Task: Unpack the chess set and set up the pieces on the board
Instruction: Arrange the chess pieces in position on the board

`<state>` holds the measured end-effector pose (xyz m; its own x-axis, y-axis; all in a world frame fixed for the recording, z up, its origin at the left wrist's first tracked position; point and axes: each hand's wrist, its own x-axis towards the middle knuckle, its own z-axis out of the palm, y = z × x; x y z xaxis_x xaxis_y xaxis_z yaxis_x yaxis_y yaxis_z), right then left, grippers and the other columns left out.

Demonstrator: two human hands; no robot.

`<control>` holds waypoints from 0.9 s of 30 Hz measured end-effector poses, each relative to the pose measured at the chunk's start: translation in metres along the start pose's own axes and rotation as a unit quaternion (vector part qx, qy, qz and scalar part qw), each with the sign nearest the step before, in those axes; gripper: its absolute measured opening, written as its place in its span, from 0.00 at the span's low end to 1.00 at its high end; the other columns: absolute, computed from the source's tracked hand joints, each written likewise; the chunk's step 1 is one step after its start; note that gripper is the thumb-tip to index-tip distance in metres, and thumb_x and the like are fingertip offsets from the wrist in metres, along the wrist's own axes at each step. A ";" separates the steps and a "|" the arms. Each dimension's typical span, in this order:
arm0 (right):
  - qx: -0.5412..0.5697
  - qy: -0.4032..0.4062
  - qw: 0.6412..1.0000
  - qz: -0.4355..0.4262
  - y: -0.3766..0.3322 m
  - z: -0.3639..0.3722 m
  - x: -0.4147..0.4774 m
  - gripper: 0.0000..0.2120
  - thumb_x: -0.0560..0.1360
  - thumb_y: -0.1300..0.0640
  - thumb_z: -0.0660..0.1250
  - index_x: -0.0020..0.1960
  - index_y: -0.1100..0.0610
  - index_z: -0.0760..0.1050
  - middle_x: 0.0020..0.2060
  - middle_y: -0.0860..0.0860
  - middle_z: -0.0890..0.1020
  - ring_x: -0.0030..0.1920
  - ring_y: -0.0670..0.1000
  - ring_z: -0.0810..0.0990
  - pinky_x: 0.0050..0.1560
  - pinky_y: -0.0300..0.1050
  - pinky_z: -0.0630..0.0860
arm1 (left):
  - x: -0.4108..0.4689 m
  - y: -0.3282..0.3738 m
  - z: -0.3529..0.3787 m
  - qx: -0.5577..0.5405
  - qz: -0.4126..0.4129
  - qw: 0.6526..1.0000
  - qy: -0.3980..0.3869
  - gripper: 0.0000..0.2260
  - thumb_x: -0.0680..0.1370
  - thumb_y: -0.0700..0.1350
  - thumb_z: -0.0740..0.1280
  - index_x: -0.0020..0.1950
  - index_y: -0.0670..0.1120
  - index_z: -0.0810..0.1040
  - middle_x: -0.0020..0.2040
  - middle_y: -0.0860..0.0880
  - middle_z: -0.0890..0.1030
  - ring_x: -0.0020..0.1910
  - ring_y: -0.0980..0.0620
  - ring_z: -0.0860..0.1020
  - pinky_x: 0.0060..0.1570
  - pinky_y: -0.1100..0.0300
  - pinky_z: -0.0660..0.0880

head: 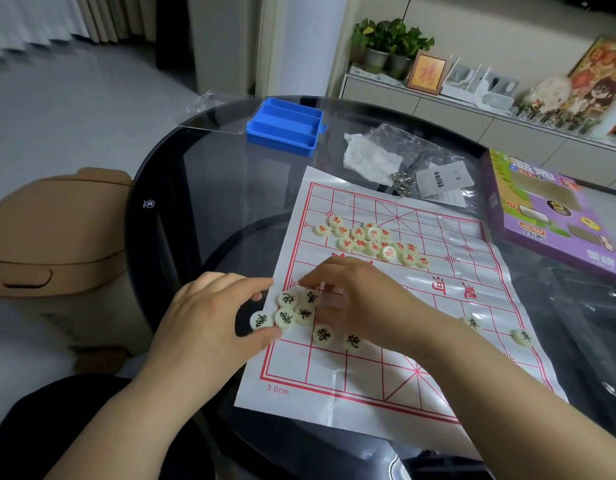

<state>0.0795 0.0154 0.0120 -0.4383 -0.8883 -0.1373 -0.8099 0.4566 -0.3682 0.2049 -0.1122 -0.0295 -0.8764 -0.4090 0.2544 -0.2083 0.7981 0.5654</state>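
Learner: Hands look busy at the near left edge of the board (334, 382). What are they at?

Coach: The left hand (209, 313) lies half off the board, finger and thumb spread wide in a loose C beside the black pieces (305, 315), holding none that I can see. The right hand (358, 299) has its fingers bent down over the same heap. They're blurred, so I cannot tell whether one is pinched.

Learner: So the step is sorting the black side?

Coach: I'd judge so. The heap sits by the left edge, not on its points, and one piece lies off the board on the tabletop (202, 188). Best to take one at a time, read its character, and set it square on a line crossing, back row first.

Learner: Will they slide?

Coach: Likely. They're small, smooth cream discs with rounded rims, on a thin glossy board that shows fold creases and lies on glass. Hold the board flat with the spare hand, and lift pieces rather than pushing them.

Learner: And further off?

Coach: Two black strays (521, 337) near the right edge, the red pieces (372, 242) heaped past the river, and the blue ribbed case (286, 126) open at the tabletop's far edge
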 end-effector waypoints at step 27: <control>0.044 0.130 0.990 0.029 0.012 -0.026 -0.009 0.09 0.72 0.54 0.67 0.52 0.51 0.77 0.39 0.35 0.72 0.39 0.34 0.71 0.41 0.24 0.68 | 0.001 -0.009 -0.008 -0.066 0.002 0.995 0.079 0.17 0.69 0.49 0.72 0.56 0.47 0.79 0.50 0.61 0.72 0.52 0.67 0.66 0.55 0.65 0.61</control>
<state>0.0638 0.0303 0.0325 -0.5781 -0.8124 0.0759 -0.7483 0.4909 -0.4461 0.2095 -0.1233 -0.0287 -0.7963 -0.4778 0.3709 -0.1360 0.7389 0.6599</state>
